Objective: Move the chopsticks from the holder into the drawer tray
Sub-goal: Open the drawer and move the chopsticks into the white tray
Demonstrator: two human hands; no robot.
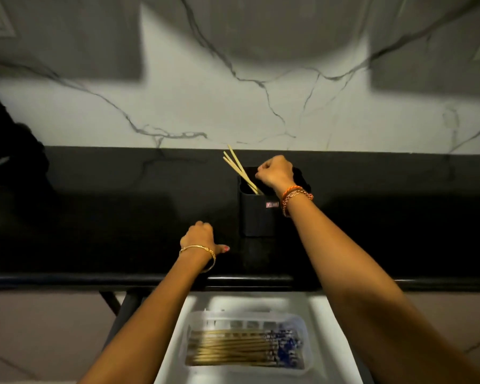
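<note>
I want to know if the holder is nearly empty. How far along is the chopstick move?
Mostly done, it seems: a row of chopsticks already lies in the clear drawer tray. In hand: the right hand is curled at the mouth of the black holder; what it grips is hidden. The left hand rests on the counter. Left: a few pale chopsticks lean out of the holder.

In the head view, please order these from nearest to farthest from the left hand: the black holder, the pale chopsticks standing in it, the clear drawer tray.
From the left hand:
1. Black plastic holder, just to its right.
2. Pale wooden chopsticks, above and right.
3. Clear plastic drawer tray, below the counter.
</note>
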